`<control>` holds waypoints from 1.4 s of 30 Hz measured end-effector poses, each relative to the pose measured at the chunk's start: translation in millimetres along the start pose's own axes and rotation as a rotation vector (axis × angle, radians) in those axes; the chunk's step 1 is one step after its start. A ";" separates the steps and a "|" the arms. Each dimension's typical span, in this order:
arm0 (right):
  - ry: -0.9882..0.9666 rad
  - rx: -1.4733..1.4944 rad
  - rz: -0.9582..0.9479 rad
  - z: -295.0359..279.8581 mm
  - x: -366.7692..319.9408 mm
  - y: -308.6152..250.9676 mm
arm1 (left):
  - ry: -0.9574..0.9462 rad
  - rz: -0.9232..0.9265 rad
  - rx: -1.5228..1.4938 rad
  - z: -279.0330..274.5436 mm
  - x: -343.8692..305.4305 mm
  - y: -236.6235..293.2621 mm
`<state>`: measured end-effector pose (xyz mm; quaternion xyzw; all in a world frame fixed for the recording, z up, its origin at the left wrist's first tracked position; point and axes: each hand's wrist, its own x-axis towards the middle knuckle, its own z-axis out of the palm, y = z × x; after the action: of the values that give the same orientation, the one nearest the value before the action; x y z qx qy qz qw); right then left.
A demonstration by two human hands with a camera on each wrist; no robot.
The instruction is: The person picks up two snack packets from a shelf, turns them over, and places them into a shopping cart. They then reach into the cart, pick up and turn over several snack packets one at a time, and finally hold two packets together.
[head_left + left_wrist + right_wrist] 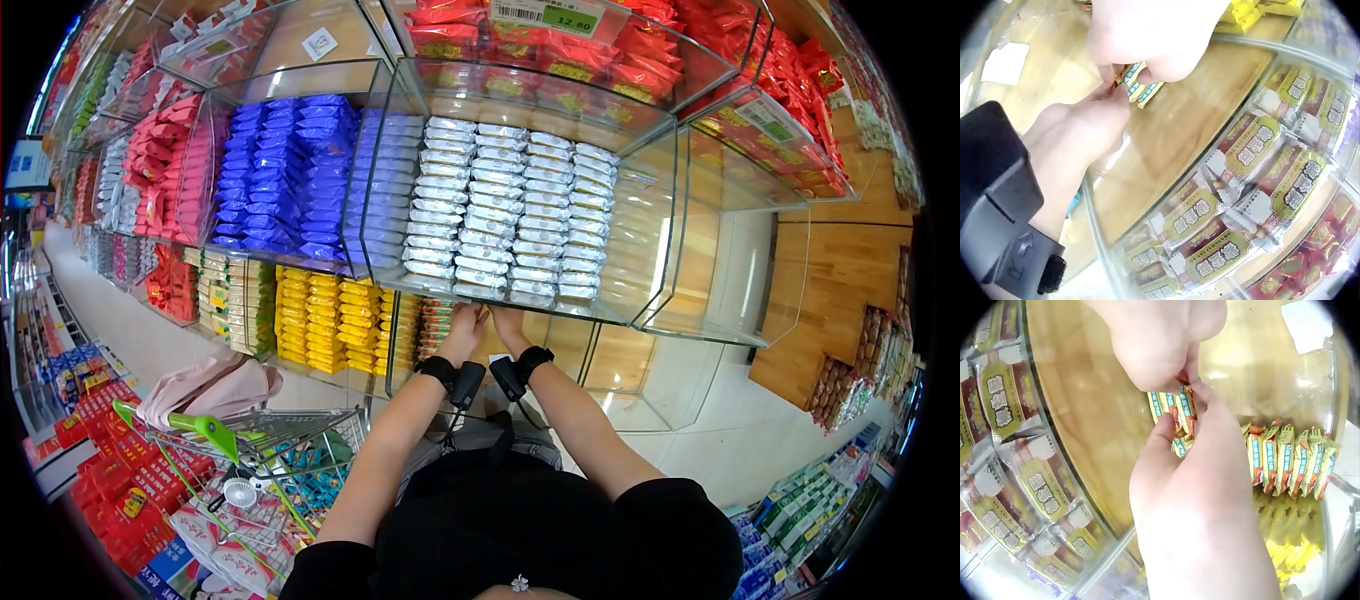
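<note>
Below the clear bin of silver-wrapped packets [510,215], both hands meet over a lower wooden shelf [1147,169]. My left hand [1191,469] grips a few small snack packets [1169,403] in yellow wrappers with teal labels, thumb on one side and fingers on the other. From the opposite side my right hand [1082,122] pinches at the reddish end of these packets, its fingertips right against the left fingers. The fingers partly cover the packets in both wrist views. A row of like packets [1288,459] stands beside the left hand in the right wrist view.
Yellow packets [315,315] fill the lower bin to the left, with blue packets [285,170] above. Clear bin walls [665,235] surround the shelf. A white card [1307,325] lies near its front. A shopping cart [200,430] with a green handle stands at left.
</note>
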<state>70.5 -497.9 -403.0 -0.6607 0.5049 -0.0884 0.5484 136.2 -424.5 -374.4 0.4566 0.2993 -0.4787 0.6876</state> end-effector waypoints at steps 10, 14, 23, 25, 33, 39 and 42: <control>-0.163 0.032 0.219 -8.9 -3.6 -17.2 | -0.053 -0.077 0.070 0.2 -7.2 6.5; -0.066 0.209 0.202 -8.4 -10.4 -21.5 | -0.073 -0.096 0.120 2.8 -15.9 9.4; -0.115 0.287 -0.018 0.9 1.4 -8.3 | -0.135 -0.085 0.233 -1.2 -27.9 18.5; -0.178 0.253 0.037 -8.4 0.8 -14.6 | -0.098 -0.100 0.265 5.2 -37.6 25.8; -0.230 0.255 0.125 -16.5 5.0 -13.1 | -0.274 -0.076 0.368 21.4 -118.9 69.0; -0.242 0.160 0.092 -31.5 1.0 -25.2 | -0.504 0.010 0.454 7.0 -181.7 93.8; -0.330 -0.112 0.087 -29.3 7.7 -31.4 | -0.472 0.161 0.482 -7.6 -213.6 101.4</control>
<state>72.4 -526.0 -369.6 -0.6733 0.4401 0.0731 0.5896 153.4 -322.6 -161.5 0.5046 -0.0267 -0.5724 0.6457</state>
